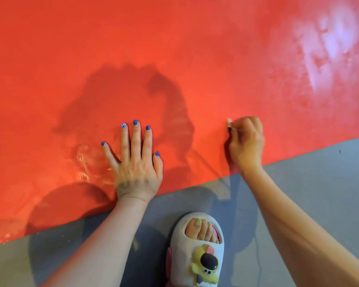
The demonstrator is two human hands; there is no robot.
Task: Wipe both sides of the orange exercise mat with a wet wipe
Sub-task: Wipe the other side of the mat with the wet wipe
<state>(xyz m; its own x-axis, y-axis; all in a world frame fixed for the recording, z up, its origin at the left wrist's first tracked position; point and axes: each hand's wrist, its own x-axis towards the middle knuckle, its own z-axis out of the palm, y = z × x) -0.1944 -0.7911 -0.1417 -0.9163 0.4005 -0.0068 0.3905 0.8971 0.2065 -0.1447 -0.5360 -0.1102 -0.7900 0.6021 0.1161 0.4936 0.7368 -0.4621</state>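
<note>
A slippered foot (197, 249) is standing on the grey floor (319, 193). Left hand (136, 162) is lying flat, fingers spread, on the orange mat (174, 48); right hand (246, 141) is pinching a wadded wet wipe (229, 121) against it.

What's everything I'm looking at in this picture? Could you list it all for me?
Orange exercise mat: one, orange with glossy patches, spread flat across the upper picture.
Grey floor: one, grey, below the mat's near edge.
Small whitish wad: one, pale, pinched at the right fingertips on the mat, probably the wipe.
White slipper: one, white with yellow decoration, on the floor.
Left hand: one, blue nails, flat on the mat.
Right hand: one, curled, on the mat.
</note>
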